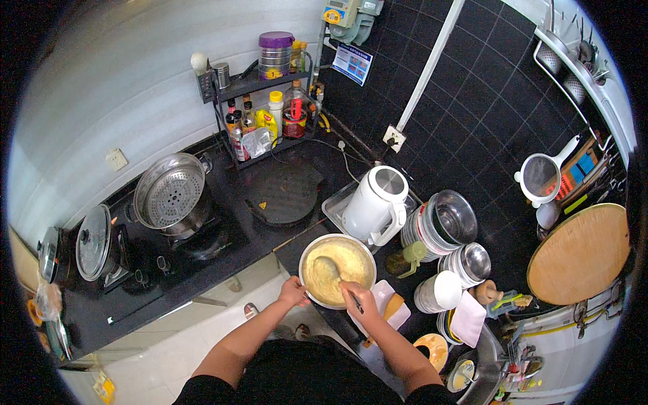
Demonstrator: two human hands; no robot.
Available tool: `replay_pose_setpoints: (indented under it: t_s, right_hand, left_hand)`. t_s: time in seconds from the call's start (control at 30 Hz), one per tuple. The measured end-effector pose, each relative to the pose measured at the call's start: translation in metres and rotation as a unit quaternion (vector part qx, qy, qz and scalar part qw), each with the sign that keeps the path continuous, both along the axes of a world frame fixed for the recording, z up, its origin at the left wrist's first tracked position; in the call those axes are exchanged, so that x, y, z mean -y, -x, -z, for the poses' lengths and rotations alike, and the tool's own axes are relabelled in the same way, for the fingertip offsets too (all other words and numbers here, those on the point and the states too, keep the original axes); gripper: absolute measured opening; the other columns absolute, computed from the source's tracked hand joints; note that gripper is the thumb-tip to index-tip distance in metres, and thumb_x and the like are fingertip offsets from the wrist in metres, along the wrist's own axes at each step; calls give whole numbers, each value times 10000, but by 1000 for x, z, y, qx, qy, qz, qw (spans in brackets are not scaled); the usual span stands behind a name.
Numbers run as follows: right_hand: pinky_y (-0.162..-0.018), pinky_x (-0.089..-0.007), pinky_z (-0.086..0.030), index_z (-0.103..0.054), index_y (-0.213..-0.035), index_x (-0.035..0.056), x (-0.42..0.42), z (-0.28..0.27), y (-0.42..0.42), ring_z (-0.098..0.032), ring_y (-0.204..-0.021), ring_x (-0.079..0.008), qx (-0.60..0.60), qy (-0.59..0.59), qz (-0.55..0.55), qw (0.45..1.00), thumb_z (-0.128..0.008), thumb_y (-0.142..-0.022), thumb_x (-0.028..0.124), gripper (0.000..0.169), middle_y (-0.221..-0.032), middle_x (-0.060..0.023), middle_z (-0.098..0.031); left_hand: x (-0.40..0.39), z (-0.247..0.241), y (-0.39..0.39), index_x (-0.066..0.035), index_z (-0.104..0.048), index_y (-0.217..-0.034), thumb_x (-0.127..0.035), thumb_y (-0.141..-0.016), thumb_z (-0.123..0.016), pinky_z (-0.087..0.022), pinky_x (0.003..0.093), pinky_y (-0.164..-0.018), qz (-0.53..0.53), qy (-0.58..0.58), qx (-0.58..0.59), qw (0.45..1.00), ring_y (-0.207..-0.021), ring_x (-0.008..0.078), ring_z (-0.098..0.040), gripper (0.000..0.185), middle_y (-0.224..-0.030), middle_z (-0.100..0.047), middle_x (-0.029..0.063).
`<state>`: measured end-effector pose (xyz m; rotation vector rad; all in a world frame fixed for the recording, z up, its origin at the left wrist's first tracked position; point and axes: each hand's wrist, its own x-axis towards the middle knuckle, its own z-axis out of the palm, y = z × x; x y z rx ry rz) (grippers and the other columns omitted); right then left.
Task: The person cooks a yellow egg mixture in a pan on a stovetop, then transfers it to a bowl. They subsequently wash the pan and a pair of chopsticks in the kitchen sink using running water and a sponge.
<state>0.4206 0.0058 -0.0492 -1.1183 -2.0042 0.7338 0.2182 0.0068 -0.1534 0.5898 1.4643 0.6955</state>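
Note:
A round metal bowl point(373, 260) of thick yellow batter point(316, 291) sits on the counter in front of me. My left hand point(294, 292) grips its near left rim. In my right hand point(359, 302) is the dark handle of a metal ladle point(325, 268), whose head rests in the batter, coated with it. A pale rectangular tray point(402, 316) lies just right of the bowl, with a wooden spatula point(393, 306) on it, partly hidden by my right forearm.
Behind the bowl stands a white electric kettle point(372, 207) on a metal tray point(331, 207). Stacked bowls point(455, 217) and an olive-green-lidded bottle point(412, 255) crowd the right. A round black griddle point(283, 195) lies behind left; a steamer pot point(172, 197) stands on the stove. A seasoning rack point(266, 88) is against the wall.

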Motion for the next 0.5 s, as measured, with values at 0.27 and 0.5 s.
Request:
replay_pose_setpoints:
  t_s: [0.27, 0.5]
  right_hand:
    - [-635, -303, -487, -614, -861, -17, 22, -17, -9, -623, -736, -280, 63, 32, -6, 997, -557, -784, 45, 114, -826, -181, -623]
    - [-692, -302, -481, -605, -862, -20, -8, 11, -7, -620, -763, -268, 13, -22, 44, 999, -548, -785, 40, 113, -834, -167, -625]
  left_hand:
    - [2, 6, 0, -69, -359, -844, -97, -841, -513, -462, 319, -334, 7, -7, -15, 1000, -485, 219, -608, 156, -667, -580, 134]
    - [2, 8, 3, -61, -346, -935, -108, -852, -514, -493, 357, -383, 31, -13, -22, 999, -536, 250, -623, 193, -757, -582, 174]
